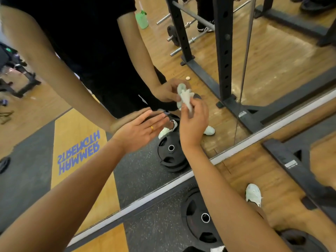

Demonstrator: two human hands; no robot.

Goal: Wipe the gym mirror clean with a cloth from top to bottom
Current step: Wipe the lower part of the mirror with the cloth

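Note:
The gym mirror (272,73) fills the upper part of the view, its pale bottom frame (145,199) running diagonally across. My right hand (193,122) pinches a small crumpled pale cloth (186,100) and holds it against the lower glass, where its reflection meets it. My left hand (143,130) is held flat with straight fingers, a gold ring on one finger, its fingertips at the glass and nothing in it. My reflection in black clothes stands behind both hands.
Black weight plates (201,219) lean against the mirror's base between my arms. My pale shoe (253,194) stands on the wooden floor. A black rack foot (291,160) lies at right. A green bottle (141,18) and barbells appear in the reflection.

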